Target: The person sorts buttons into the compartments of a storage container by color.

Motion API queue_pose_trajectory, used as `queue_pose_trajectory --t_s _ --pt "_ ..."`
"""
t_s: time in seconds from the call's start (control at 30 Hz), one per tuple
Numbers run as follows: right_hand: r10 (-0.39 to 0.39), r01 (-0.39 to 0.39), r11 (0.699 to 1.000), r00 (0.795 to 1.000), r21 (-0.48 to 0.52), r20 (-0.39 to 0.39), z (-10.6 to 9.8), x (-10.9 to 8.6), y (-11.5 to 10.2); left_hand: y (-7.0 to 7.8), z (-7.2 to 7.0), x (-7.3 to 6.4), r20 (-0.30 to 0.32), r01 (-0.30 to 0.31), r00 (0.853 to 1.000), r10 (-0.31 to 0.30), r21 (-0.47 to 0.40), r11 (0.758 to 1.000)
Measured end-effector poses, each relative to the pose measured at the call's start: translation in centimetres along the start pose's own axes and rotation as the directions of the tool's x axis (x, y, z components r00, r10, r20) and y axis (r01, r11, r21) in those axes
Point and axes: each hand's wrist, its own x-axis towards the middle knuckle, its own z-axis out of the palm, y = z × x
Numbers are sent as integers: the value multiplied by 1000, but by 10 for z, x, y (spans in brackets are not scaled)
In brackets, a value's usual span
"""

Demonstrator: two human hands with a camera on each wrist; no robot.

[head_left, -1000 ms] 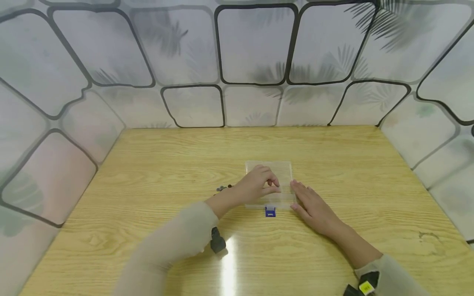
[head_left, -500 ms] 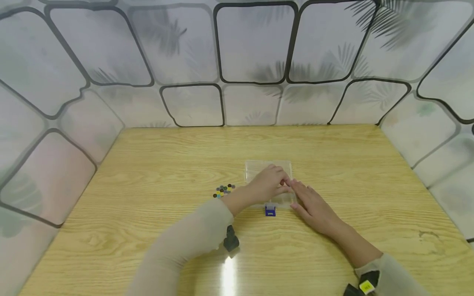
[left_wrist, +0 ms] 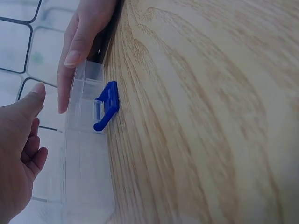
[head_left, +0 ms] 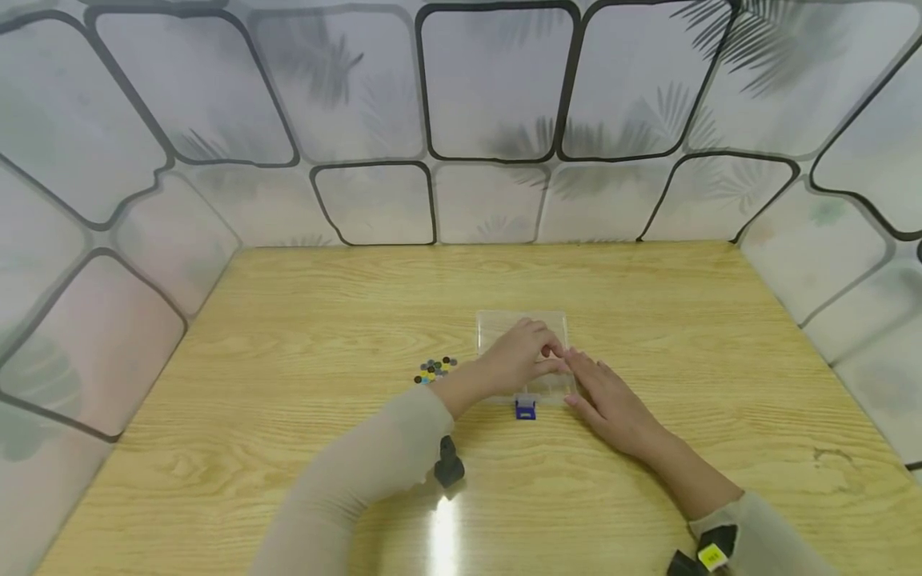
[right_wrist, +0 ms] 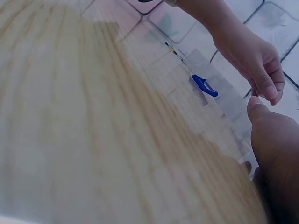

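A clear plastic box (head_left: 490,326) with a blue latch (head_left: 526,409) lies on the wooden table. My left hand (head_left: 520,356) is over the box, its thumb and forefinger brought near each other and the other fingers curled. Whether something small sits between those fingertips is hidden. My right hand (head_left: 612,404) rests flat against the box's right side, fingers fairly straight. In the left wrist view, the blue latch (left_wrist: 108,105) hangs off the box's front wall (left_wrist: 86,163). Left of the box lies a group of small coloured discs (head_left: 434,370), black, yellow, grey and blue.
The wooden table (head_left: 324,320) runs back to a wall covering (head_left: 490,204) with a stone-like pattern. Dark wrist-worn devices (head_left: 449,464) sit on both sleeves. A faint ring stain (head_left: 835,462) marks the table at the right.
My left hand has moved right across the box toward my right hand, then stayed there. The coloured discs have come into view behind its wrist. The right hand has kept its place.
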Motion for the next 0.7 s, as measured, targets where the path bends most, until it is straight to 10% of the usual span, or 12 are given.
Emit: queue_pose_trajectory --t_s 0.33,0.7 --pt "22 -22 1000 1000 -10 13 -1 -1 0 -19 -9 -14 -57 55 996 -72 -247 968" --pt "30 -29 999 999 -29 26 0 0 -1 -44 -28 -44 -153 -10 987 -38 -300 954"
